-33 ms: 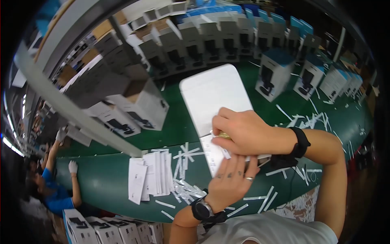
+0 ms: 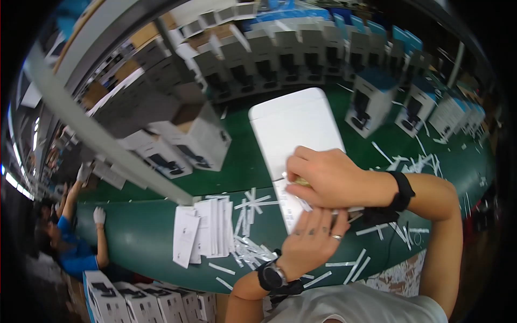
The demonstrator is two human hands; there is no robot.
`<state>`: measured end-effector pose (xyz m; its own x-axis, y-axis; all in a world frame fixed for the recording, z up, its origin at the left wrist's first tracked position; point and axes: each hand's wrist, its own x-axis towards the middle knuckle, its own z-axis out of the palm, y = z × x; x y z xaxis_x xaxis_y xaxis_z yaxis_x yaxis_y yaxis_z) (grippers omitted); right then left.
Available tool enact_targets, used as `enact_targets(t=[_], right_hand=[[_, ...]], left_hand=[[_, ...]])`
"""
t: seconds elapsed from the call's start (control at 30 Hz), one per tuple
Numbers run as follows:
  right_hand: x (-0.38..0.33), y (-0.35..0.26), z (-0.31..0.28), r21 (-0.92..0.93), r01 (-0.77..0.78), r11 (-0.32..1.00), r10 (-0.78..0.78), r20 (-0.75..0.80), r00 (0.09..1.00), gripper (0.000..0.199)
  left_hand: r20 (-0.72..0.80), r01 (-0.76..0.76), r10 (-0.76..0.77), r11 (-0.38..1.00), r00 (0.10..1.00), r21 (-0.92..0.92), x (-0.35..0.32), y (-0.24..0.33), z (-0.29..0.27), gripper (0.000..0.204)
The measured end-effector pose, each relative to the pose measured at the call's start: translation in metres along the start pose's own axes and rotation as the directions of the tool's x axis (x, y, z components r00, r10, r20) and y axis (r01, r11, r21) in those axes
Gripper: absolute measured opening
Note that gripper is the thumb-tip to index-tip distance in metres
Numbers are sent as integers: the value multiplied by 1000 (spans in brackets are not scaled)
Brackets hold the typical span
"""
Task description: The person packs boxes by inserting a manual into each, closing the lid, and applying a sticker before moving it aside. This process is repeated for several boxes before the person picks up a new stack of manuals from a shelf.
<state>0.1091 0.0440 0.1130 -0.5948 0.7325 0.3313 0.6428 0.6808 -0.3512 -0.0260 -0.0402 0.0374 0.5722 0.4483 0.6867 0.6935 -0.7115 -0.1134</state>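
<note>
Yellowish item (image 2: pixel 301 182) seemingly in curled right hand (image 2: pixel 335 177); left hand (image 2: pixel 311 243) extended.

Green worktop (image 2: pixel 140 237) with white leaflets (image 2: pixel 218 229) and loose pale strips (image 2: pixel 252 251), cartons (image 2: pixel 363 105) on the green surface (image 2: pixel 243 164) behind

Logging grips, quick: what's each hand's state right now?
Left hand: at the white box; open or closed, cannot tell.
Right hand: closed on a small yellowish item.
</note>
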Motion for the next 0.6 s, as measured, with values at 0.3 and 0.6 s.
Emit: enact_targets(t=[0.3,0.6], right_hand=[[2,-22,-1,271,-39,962,28,44,999,30],[-95,117,-99,126,-303,945,318,-577,752,47]], left_hand=[[-143,-20,0,990,990,-139,4,14,10,26],[-219,-47,16,990,976,-136,4,9,8,36]])
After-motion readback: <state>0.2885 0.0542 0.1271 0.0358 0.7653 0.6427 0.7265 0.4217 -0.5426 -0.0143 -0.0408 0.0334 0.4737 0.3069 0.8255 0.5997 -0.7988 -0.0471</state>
